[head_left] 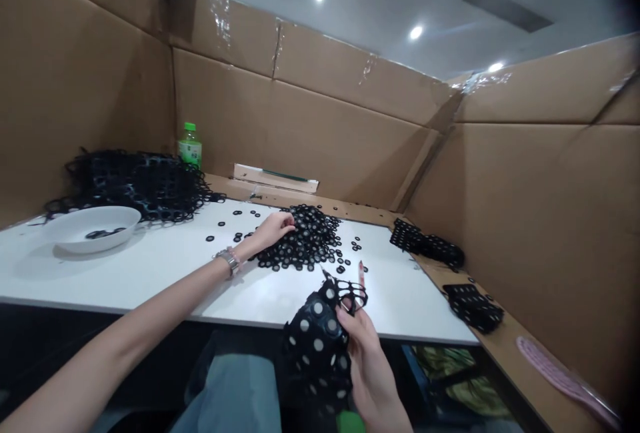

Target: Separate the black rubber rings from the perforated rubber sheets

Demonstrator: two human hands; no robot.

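Observation:
My left hand [278, 227] is over the heap of small black rings [311, 236] on the white board. Its fingers are pinched together at the heap's left side, and whether a ring is between them is too small to tell. My right hand [367, 346] grips a floppy black perforated sheet [315, 336] near the board's front edge, and the sheet hangs down over the lap. From the sheet's top sticks out a strip of emptied loops [354, 289]. A thin pointed tip shows beside it, its kind unclear.
A white bowl [120, 223] with a few black pieces stands at left, before a tangled pile of black mesh [135, 183] and a green-capped bottle [190, 146]. More perforated sheets [473, 306] and a pink object [555, 369] lie at right. Cardboard walls [320, 119] surround the board.

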